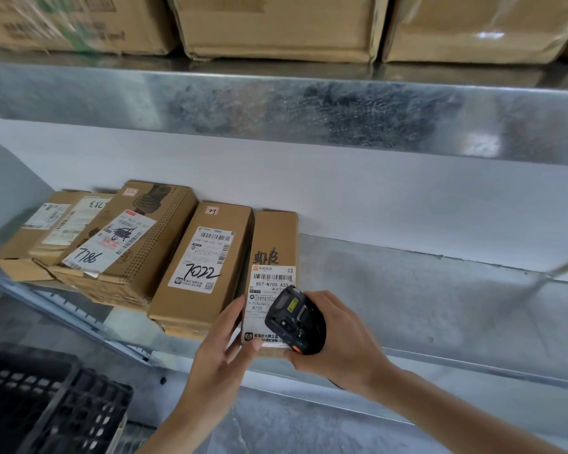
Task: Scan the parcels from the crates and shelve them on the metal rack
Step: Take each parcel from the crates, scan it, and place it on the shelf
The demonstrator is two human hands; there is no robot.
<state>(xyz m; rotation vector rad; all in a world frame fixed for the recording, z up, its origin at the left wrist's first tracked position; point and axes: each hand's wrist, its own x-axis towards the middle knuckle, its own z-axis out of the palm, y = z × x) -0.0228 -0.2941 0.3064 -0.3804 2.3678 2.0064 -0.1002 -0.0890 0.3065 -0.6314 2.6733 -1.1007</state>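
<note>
I see the right hand (338,339) gripping the scanner (295,321) over the narrow parcel (274,257), while the left hand (222,348), at its 7 o'clock, touches it with relaxed fingers

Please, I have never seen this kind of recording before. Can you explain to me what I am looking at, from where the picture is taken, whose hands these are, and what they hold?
There is no machine here. The one picture comes from a camera worn on a person's head, looking forward and down at a metal rack. The left hand touches the near end of a narrow cardboard parcel lying on the shelf, fingers fairly straight. The right hand grips a black handheld scanner held over that parcel's printed label. To its left lie more parcels, one marked 7022, another 7786. Bigger cardboard boxes stand on the shelf above. A black plastic crate shows at the lower left.
</note>
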